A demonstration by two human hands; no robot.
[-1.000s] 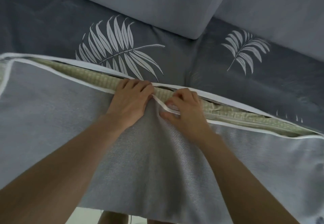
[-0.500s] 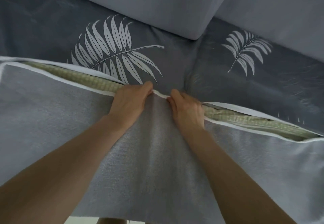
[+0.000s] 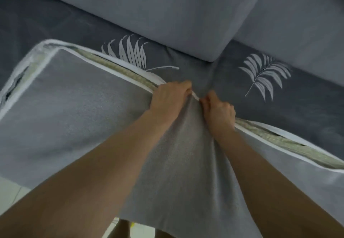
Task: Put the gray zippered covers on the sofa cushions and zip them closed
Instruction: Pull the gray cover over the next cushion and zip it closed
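Presently, gray cover (image 3: 89,118): opening gaping, cushion (image 3: 275,138) showing (greenish). The left hand (image 3: 168,98) and right hand (image 3: 218,113) pinch its white edge (image 3: 195,96), likely tensioning for zipping.

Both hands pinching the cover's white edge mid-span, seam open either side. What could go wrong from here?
1. Left hand and right hand pinch only the narrow white edge trim; it may slip under pull.
2. Gray woven zippered cover bunches in folds below the hands, and the beige checked inner cushion shows in the gap: either could snag the zipper.
3. The cover's left corner gapes loosely; likely unseated, straining closure there. No zipper pull visible.
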